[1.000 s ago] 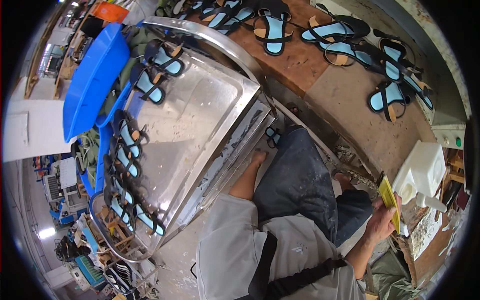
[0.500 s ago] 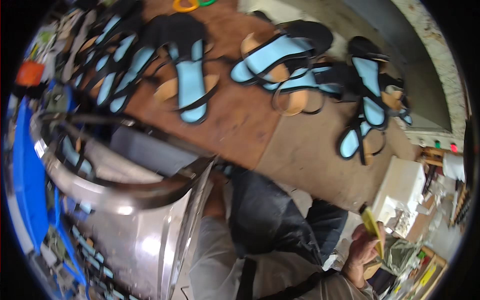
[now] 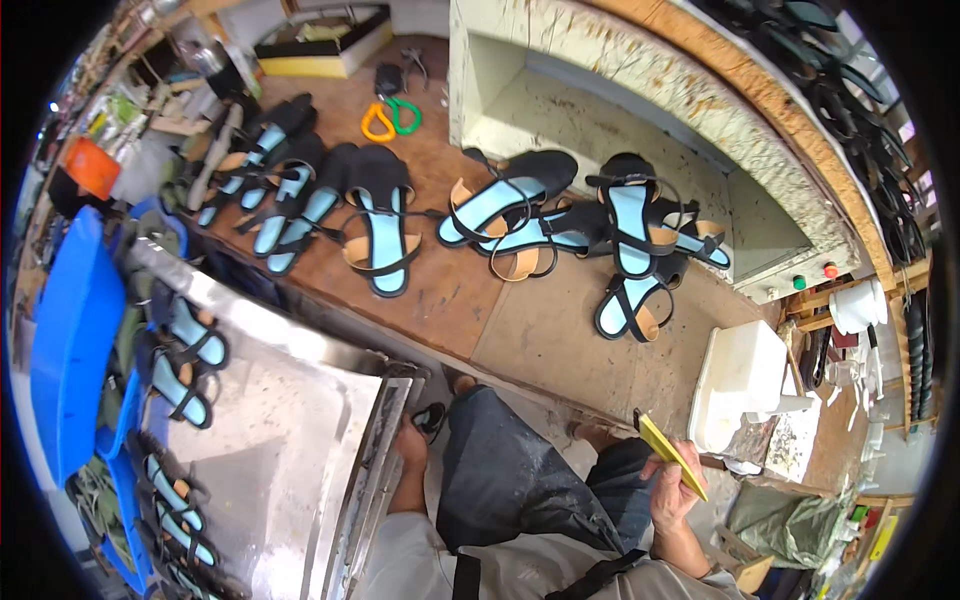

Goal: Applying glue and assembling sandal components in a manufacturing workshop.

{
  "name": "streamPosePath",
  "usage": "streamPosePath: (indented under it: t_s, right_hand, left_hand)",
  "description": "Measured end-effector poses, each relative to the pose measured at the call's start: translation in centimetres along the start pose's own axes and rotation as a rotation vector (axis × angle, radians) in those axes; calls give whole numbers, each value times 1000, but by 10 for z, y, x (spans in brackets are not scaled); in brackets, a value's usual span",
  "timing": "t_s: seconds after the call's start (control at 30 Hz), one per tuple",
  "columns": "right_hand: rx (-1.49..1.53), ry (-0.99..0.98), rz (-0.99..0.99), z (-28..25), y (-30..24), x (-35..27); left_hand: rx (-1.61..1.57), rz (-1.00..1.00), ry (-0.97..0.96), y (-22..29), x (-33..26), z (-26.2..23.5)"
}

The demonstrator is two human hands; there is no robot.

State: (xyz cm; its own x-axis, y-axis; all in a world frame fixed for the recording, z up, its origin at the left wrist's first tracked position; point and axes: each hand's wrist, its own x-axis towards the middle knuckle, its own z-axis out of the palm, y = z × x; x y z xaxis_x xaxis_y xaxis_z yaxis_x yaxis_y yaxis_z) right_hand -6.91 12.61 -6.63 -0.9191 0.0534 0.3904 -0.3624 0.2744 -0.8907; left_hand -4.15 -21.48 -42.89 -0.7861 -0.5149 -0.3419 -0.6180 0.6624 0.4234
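head view, yellow tool (image 3: 668, 450), in right grip (image 3: 671, 494)

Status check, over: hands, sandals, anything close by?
Right hand gripping yellow-handled tool. Left hand beside metal tray, grip unclear. Sandals spread across brown bench; white container right of the tool.

Sandals (image 3: 384, 230) on workbench (image 3: 580, 335), trolley (image 3: 280, 430) left, tub (image 3: 745, 365) right

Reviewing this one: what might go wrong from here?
The yellow-handled brush in the right grip might smear the dark trousers close by, if it is wet; I can't tell. The black sandals toward the right of the bench overlap, so lifting one could drag another. The white plastic container near the bench's front edge might get bumped.
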Motion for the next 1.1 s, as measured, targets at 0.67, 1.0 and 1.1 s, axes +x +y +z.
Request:
streamPosePath:
  t_s: [0.67,1.0,1.1]
  right_hand:
    - [466,34,-134,-45,-105,-24]
    - [188,81,-292,-62,-110,-39]
    - [189,74,-234,-63,-112,-43]
  left_hand:
    - [-1432,1012,-1090,271,-206,-257]
    - [-1627,517,-1097,283,-324,-197]
    - [-1422,545,-1048,228,-303,-176]
